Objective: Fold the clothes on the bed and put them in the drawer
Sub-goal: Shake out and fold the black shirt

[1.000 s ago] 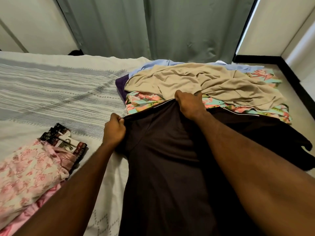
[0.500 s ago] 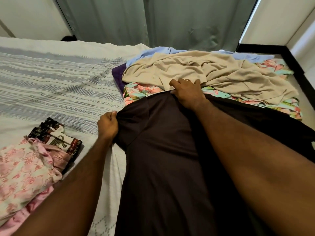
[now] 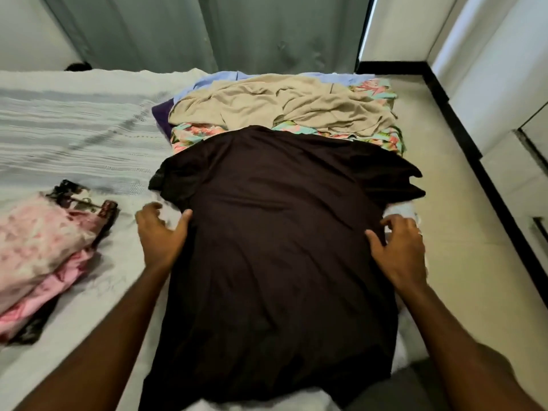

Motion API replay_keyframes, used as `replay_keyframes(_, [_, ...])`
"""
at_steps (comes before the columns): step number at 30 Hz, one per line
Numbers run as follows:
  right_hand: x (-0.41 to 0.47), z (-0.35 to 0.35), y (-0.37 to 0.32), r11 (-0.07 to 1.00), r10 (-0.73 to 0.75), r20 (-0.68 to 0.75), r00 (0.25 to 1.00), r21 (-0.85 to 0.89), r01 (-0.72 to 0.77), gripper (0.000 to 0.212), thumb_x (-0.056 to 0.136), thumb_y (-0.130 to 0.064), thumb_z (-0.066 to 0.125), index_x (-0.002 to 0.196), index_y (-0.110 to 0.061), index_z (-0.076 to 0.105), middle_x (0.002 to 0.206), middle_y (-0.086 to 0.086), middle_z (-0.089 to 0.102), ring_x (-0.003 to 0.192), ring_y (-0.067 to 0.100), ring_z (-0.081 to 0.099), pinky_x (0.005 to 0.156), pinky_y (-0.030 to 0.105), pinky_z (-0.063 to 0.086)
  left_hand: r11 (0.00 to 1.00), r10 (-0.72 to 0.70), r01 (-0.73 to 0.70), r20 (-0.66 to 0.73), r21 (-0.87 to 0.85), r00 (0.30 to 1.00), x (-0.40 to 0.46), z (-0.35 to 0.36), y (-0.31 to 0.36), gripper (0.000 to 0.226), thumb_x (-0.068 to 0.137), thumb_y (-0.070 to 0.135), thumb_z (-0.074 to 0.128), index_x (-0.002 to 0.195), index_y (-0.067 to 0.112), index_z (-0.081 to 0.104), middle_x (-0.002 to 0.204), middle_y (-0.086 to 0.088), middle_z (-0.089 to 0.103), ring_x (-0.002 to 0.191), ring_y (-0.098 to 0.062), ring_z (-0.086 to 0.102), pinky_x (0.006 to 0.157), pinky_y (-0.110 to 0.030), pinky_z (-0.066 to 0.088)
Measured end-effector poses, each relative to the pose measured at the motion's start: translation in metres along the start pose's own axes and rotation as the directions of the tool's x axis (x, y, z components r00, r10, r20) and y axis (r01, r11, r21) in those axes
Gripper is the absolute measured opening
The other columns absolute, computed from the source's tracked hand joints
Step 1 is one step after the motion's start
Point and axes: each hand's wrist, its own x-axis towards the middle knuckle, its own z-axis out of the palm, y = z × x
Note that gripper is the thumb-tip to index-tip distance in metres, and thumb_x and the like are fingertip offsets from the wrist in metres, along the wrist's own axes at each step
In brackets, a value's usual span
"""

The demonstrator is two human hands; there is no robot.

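Dark shirt (image 3: pixel 275 238) now released, spread flat along bed's right edge; left hand (image 3: pixel 160 232), right hand (image 3: pixel 397 247) open at its sides, ready for side folds.

Pink clothes (image 3: pixel 32 250) blurred, cut off at left edge. Floral garment (image 3: pixel 195 136) mostly hidden under beige cloth (image 3: pixel 284 105) and dark shirt (image 3: pixel 275 247). Purple cloth (image 3: pixel 162 115) nearly buried.

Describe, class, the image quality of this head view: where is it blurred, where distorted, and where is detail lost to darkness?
Head view: motion blur smears the pink floral clothes and softens both hands, left hand and right hand; the wide-angle lens bends the black skirting and the walls outward; the dark shirt shows little fold detail; light is soft, without glare.
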Motion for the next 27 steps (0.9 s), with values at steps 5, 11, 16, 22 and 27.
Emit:
replay_keyframes(5, [-0.037,-0.020,0.014,0.994,0.107,0.140,0.984,-0.052,-0.100,0.058,0.079,-0.047,0.080,0.110,-0.005,0.056,0.112,0.021,0.057,0.103,0.041,0.057,0.087,0.044,0.047,0.943,-0.199,0.155,0.126,0.295,0.972,-0.104,-0.040,0.014,0.051,0.080,0.057,0.075,0.096,0.012,0.055,0.093,-0.013,0.064,0.092,-0.038,0.063,0.080,-0.044,0.051])
replay_keyframes(11, [-0.060,-0.045,0.018,0.970,0.232,0.458,0.858,-0.179,-0.166,0.071,0.077,-0.066,0.073,0.111,-0.005,0.060,0.119,0.022,0.064,0.110,0.042,0.061,0.085,0.041,0.051,0.854,-0.424,0.261,0.310,0.450,0.851,-0.154,-0.083,0.011,0.047,0.081,0.053,0.076,0.101,0.011,0.067,0.103,-0.017,0.070,0.099,-0.040,0.065,0.081,-0.040,0.051])
replay_keyframes(16, [-0.107,-0.063,0.015,0.965,0.262,0.664,0.701,-0.173,-0.197,0.079,0.076,-0.059,0.079,0.130,-0.006,0.056,0.132,0.020,0.060,0.120,0.037,0.060,0.094,0.038,0.051,0.794,-0.567,0.597,0.486,0.110,0.665,-0.167,-0.115,0.014,0.035,0.087,0.014,0.077,0.117,-0.002,0.069,0.108,-0.019,0.073,0.095,-0.032,0.070,0.092,-0.041,0.054])
replay_keyframes(22, [-0.148,-0.066,0.024,0.849,0.319,0.502,0.804,0.226,-0.478,0.038,0.082,-0.047,0.076,0.093,-0.011,0.076,0.092,0.012,0.075,0.094,0.034,0.069,0.084,0.040,0.056,0.771,-0.598,0.637,0.378,0.028,0.707,-0.165,-0.141,-0.002,0.032,0.097,0.032,0.065,0.082,0.005,0.057,0.080,-0.014,0.053,0.078,-0.025,0.051,0.071,-0.037,0.039])
replay_keyframes(27, [-0.181,-0.044,0.037,0.609,0.324,0.649,0.688,0.414,-0.677,0.056,0.069,-0.043,0.088,0.108,-0.006,0.073,0.100,0.009,0.075,0.094,0.029,0.071,0.088,0.046,0.059,0.818,-0.495,0.576,0.512,0.002,0.701,-0.183,-0.138,-0.033,0.032,0.087,0.034,0.078,0.090,0.005,0.066,0.085,-0.010,0.065,0.082,-0.025,0.060,0.072,-0.037,0.046])
